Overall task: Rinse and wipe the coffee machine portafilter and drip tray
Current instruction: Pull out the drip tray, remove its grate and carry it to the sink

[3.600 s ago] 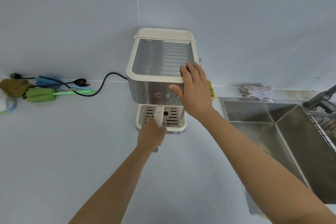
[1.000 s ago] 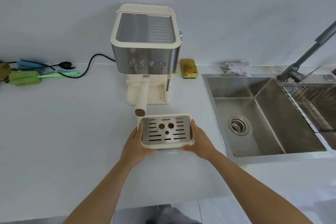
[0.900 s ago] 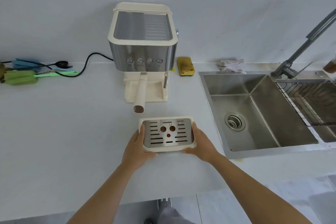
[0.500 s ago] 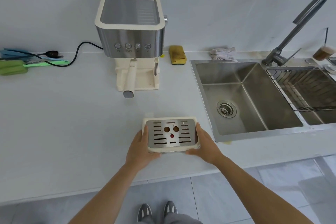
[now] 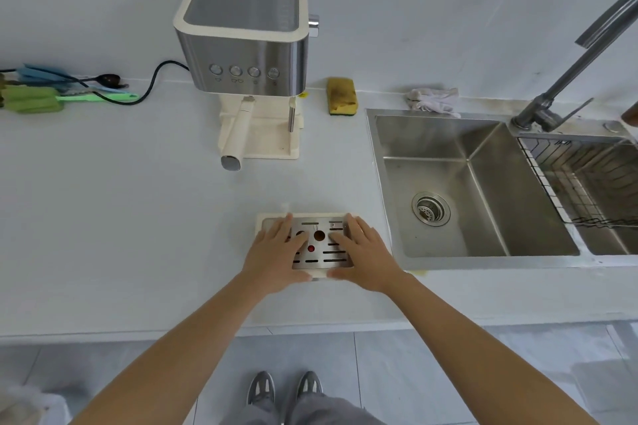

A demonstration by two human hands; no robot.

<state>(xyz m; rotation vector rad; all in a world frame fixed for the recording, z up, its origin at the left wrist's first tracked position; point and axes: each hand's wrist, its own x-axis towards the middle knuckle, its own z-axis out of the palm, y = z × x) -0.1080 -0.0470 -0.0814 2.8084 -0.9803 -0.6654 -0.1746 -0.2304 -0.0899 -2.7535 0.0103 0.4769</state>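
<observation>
The cream drip tray (image 5: 324,254) with its slotted steel grate lies on the white counter, just left of the sink. My left hand (image 5: 276,257) covers its left half and my right hand (image 5: 360,255) its right half. On both, the fingers spread over the grate and the thumbs hook the near edge. The portafilter (image 5: 238,134) sits locked in the coffee machine (image 5: 241,41) at the back, its cream handle pointing toward me.
A steel sink (image 5: 431,134) with a faucet (image 5: 566,79) and a wire rack (image 5: 587,176) is on the right. A yellow sponge (image 5: 341,95) and white cloth (image 5: 433,100) lie by the wall. Green brushes (image 5: 34,100) and the black power cable (image 5: 155,79) are at far left.
The tray came out of the machine and toward me, down onto the counter near its front edge. My hands shifted from the tray's sides onto the top of the grate.
</observation>
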